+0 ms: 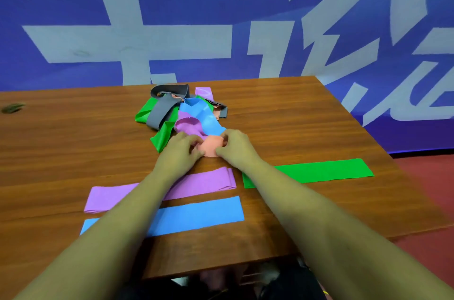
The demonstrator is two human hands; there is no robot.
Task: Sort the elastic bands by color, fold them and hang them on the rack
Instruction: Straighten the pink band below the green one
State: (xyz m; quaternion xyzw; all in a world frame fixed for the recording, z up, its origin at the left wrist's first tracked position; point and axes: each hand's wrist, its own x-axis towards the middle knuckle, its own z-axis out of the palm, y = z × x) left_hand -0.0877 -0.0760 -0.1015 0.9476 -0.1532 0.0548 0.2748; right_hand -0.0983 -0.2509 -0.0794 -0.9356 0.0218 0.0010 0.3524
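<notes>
A tangled pile of elastic bands in green, grey, blue, purple and salmon lies at the middle back of the wooden table. At its near edge my left hand and my right hand both pinch the end of a salmon band. Three bands lie flat nearer to me: a folded purple band under my left forearm, a blue band in front of it, and a green band on the right. No rack is in view.
A blue banner with large pale characters hangs behind the table. Red floor shows past the table's right edge. A small dark mark sits at the table's far left.
</notes>
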